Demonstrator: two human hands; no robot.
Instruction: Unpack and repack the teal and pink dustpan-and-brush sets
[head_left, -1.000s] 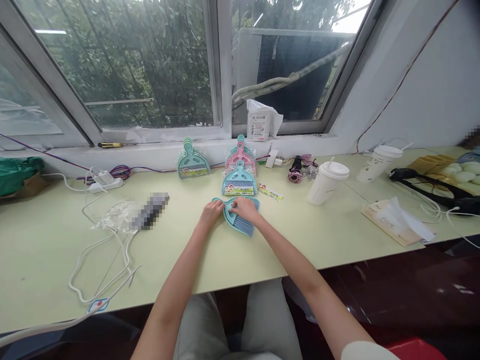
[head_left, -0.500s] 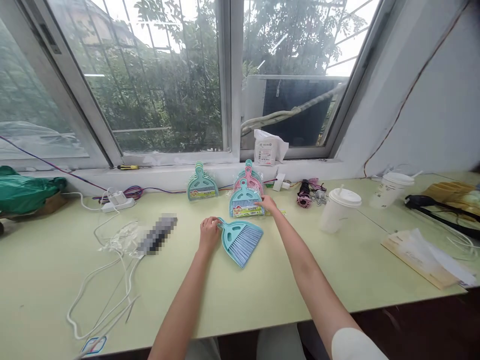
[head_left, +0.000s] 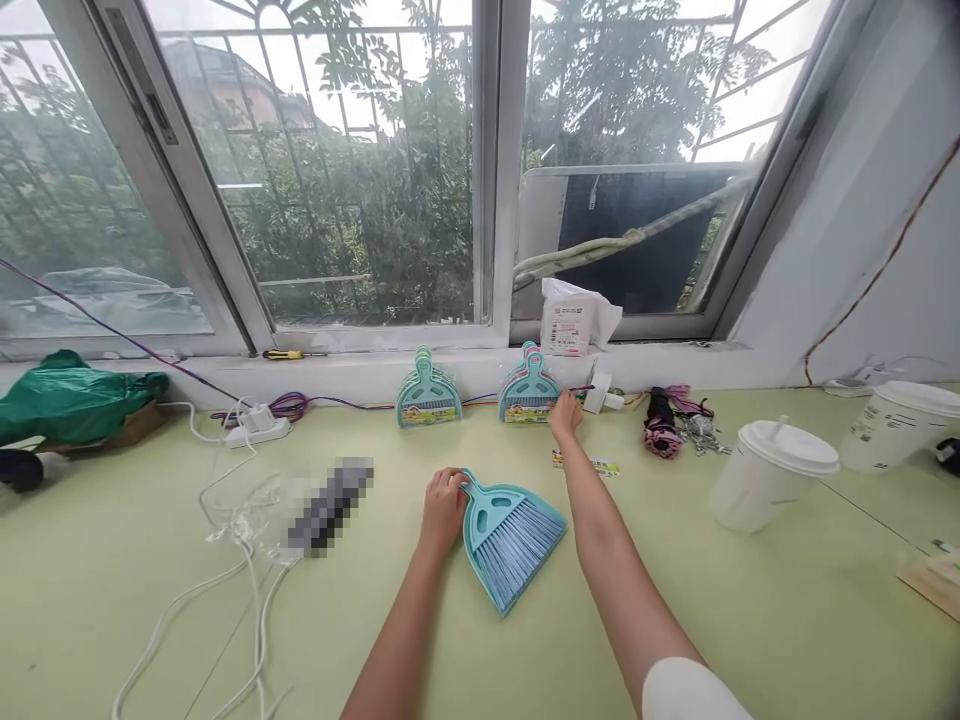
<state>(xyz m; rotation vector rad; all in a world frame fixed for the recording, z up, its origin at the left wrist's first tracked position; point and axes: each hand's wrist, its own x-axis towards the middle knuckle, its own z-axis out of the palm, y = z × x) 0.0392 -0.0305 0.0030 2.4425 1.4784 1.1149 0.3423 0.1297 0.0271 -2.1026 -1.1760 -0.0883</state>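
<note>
Right hand (head_left: pixel 565 414) left the teal brush-and-dustpan set (head_left: pixel 508 538), reached back, fingers loosely open against the packaged stack (head_left: pixel 529 391) by the sill. Left hand (head_left: pixel 443 504) kept gripping the set's handle, flat on the table (head_left: pixel 675 620). Looked like fetching another.

My left hand (head_left: pixel 444 505) is curled in a closed grip, forearm low; my right hand (head_left: pixel 565 415) stretches forward, fingers loosely bent.

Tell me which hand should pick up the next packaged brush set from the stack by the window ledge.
Right, most likely. The right hand already reaches beside the packaged stack at the ledge, while the left hand is back on the handle of the teal brush and dustpan.
</note>
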